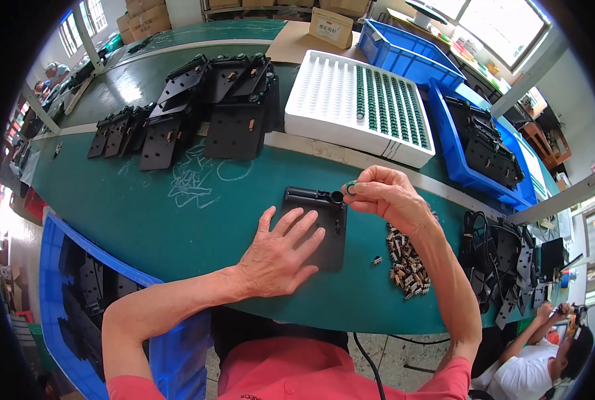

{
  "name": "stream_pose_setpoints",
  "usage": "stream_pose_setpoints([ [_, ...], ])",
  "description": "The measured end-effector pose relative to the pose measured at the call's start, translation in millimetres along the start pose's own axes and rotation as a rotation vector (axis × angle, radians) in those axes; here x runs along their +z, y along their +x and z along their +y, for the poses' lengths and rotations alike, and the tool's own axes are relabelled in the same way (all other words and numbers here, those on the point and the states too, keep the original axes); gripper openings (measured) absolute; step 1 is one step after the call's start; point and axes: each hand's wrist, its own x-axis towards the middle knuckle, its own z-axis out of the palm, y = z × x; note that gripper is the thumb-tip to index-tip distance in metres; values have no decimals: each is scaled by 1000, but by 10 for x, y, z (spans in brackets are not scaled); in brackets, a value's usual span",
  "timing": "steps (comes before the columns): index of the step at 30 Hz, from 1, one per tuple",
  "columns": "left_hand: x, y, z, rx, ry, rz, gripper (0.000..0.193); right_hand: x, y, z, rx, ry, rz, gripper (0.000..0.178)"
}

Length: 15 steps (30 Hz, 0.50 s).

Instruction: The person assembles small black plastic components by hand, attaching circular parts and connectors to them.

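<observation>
A flat black plastic panel [329, 250] lies on the green tabletop in front of me, with a raised bar and a round socket [337, 197] along its far edge. My left hand [281, 253] rests on the panel, its fingers spread, holding nothing. Between the thumb and fingertips of my right hand [392, 195] is a small green round part [350, 188], just right of the socket. Whether the part touches the socket I cannot tell. Near my right forearm lies a pile of small metal-and-black switch-like components [407, 263], with one loose component [377, 260] beside it.
A white foam tray [357, 143] partly filled with rows of green parts stands beyond my hands. Stacked black panels [234, 130] are at the far left. Blue crates hold more panels at the right [467, 175] and lower left [97, 247]. Black cables [474, 240] lie at right.
</observation>
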Motion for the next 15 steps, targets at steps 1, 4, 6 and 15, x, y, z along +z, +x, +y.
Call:
stream_pose_setpoints([
  [1,-2,0,-1,-1,2,-3,62,-1,-8,31,7,35,-3,10],
  [4,0,0,8,0,13,4,62,-22,-17,82,18,66,-3,6],
  [6,5,2,7,0,11,1,63,-49,-26,113,23,63,1,5],
  [15,6,0,5,19,25,33,64,-11,-82,204,20,140,47,26],
])
